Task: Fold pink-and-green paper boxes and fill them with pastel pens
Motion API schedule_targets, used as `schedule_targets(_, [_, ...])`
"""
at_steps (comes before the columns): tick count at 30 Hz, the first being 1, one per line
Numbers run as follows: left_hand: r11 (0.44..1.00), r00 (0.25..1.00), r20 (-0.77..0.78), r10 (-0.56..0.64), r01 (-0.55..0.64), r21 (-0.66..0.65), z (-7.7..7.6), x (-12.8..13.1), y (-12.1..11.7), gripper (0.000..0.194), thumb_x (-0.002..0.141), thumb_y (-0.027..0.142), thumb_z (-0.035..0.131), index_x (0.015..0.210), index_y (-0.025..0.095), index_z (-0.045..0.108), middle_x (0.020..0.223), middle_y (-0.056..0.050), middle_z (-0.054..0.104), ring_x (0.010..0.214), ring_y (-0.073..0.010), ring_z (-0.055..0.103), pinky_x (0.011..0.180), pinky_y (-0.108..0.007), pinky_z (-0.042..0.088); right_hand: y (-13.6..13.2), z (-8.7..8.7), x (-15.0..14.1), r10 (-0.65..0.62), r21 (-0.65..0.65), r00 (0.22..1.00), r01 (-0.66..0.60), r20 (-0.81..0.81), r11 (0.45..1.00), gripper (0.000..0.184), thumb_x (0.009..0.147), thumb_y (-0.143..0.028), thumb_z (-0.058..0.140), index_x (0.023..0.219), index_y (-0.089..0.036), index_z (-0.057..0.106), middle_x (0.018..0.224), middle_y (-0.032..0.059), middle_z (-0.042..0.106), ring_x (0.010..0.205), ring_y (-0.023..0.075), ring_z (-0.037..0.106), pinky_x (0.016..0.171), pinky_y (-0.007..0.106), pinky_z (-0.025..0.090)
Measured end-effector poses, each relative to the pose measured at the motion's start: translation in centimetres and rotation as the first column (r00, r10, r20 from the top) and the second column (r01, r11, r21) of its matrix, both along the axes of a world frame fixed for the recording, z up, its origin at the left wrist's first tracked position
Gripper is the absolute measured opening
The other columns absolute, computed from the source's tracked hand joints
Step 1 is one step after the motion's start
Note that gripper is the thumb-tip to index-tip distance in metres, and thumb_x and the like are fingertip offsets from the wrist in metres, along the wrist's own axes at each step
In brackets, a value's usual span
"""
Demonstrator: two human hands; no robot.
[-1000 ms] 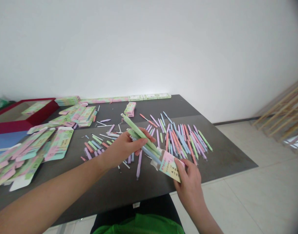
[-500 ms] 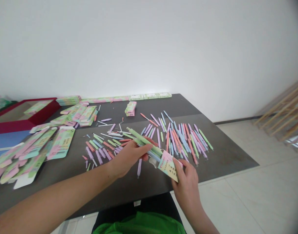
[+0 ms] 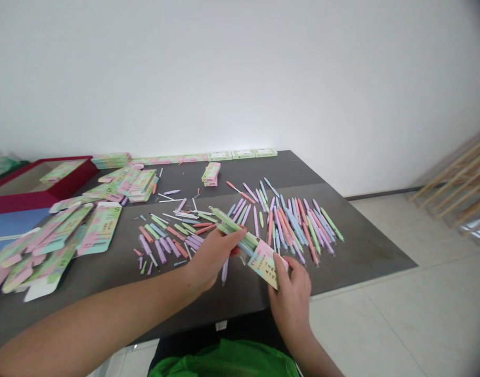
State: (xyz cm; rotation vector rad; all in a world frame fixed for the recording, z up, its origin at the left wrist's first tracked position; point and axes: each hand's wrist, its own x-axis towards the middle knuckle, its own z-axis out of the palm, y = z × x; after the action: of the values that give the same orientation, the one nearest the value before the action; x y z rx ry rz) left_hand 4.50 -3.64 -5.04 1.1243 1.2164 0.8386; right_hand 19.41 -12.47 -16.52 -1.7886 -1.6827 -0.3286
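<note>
My left hand (image 3: pixel 212 255) is closed round a small bundle of pastel pens (image 3: pixel 232 227), mostly green and blue, whose ends sit in the mouth of a small pastel pen box (image 3: pixel 265 263). My right hand (image 3: pixel 290 293) grips that box from below, thumb on its printed face. Both hands hover just over the near part of the dark table (image 3: pixel 353 251). Just beyond them many loose pastel pens (image 3: pixel 295 220) lie spread on the table. Short pen parts and caps (image 3: pixel 167 238) lie to the left of my left hand.
Flat unfolded pen boxes (image 3: pixel 63 230) are piled at the left. A red tray (image 3: pixel 31 183) stands at the far left. Filled boxes (image 3: pixel 240 155) line the table's back edge, and a small stack of boxes (image 3: pixel 210 174) sits mid-table. Wooden bars (image 3: pixel 460 183) lean at the right.
The bundle of pens has tipped down flatter and slid deeper into the box. Both hands have drifted a little left and nearer to me.
</note>
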Motion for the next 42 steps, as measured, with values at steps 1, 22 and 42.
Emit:
schedule_targets(1, [0.999, 0.999, -0.014, -0.047, 0.048, 0.000, -0.1, 0.1, 0.1, 0.023, 0.076, 0.031, 0.063, 0.088, 0.012, 0.068, 0.073, -0.001, 0.061, 0.059, -0.0082, 0.048, 0.052, -0.018, 0.036, 0.1, 0.0, -0.2, 0.004, 0.008, 1.000, -0.004, -0.002, 1.000, 0.052, 0.075, -0.007, 0.050, 0.125, -0.020, 0.048, 0.115, 0.0141, 0.047, 0.101, 0.0284, 0.046, 0.080, 0.044, 0.045])
schedule_targets(22, [0.828, 0.936, -0.351, -0.021, 0.213, 0.519, 0.4, 0.1, 0.6, 0.043, 0.097, 0.040, 0.033, 0.130, 0.021, 0.053, 0.122, -0.009, 0.055, 0.105, -0.0196, 0.054, 0.097, -0.034, 0.043, 2.5, 0.5, -1.3, 0.052, 0.092, 0.983, -0.036, -0.174, 0.995, 0.052, 0.077, -0.006, 0.050, 0.126, -0.019, 0.045, 0.112, 0.0142, 0.047, 0.101, 0.0275, 0.046, 0.082, 0.045, 0.046])
schedule_targets(42, [0.844, 0.519, -0.855, -0.014, 0.465, 0.268, -4.5, -6.6, 1.6, 0.030, 0.092, 0.036, 0.042, 0.079, 0.018, 0.061, 0.079, -0.006, 0.066, 0.076, -0.0203, 0.061, 0.070, -0.030, 0.042, 3.4, -1.2, 0.0, 0.115, 0.158, 0.847, -0.037, -0.518, 0.987, 0.061, 0.084, -0.025, 0.057, 0.141, -0.021, 0.034, 0.123, 0.0144, 0.048, 0.117, 0.0277, 0.046, 0.096, 0.050, 0.041])
